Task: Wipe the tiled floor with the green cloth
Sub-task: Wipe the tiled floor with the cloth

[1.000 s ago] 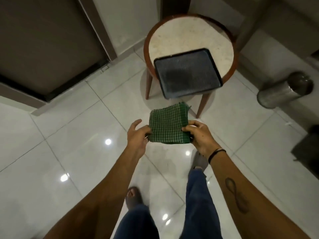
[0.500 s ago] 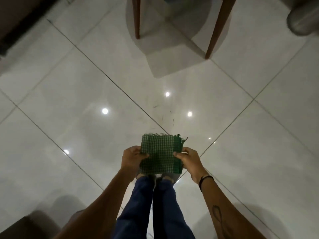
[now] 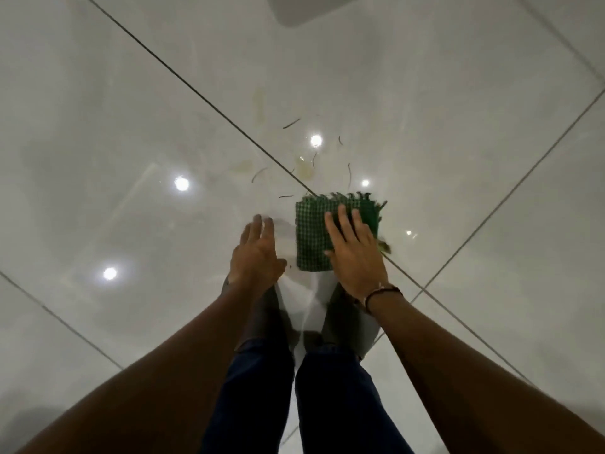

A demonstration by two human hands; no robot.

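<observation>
The green checked cloth (image 3: 311, 237) lies folded flat on the glossy white tiled floor (image 3: 131, 126), just in front of my feet. My right hand (image 3: 355, 253) rests palm-down on the cloth's right half with fingers spread, pressing it to the tile. My left hand (image 3: 255, 253) hovers open to the left of the cloth, palm down, holding nothing and apart from the cloth. The cloth's frayed far edge points away from me.
Several dark thin strands (image 3: 291, 123) and faint yellowish stains (image 3: 304, 170) lie on the tile just beyond the cloth, along a diagonal grout line (image 3: 196, 93). My feet (image 3: 265, 316) stand close behind the hands. A grey shadow (image 3: 311, 8) shows at the top edge.
I have bent down to the floor. The cloth went from being held in the air by both hands to lying on the tile; my left hand let go and my right lies on top.
</observation>
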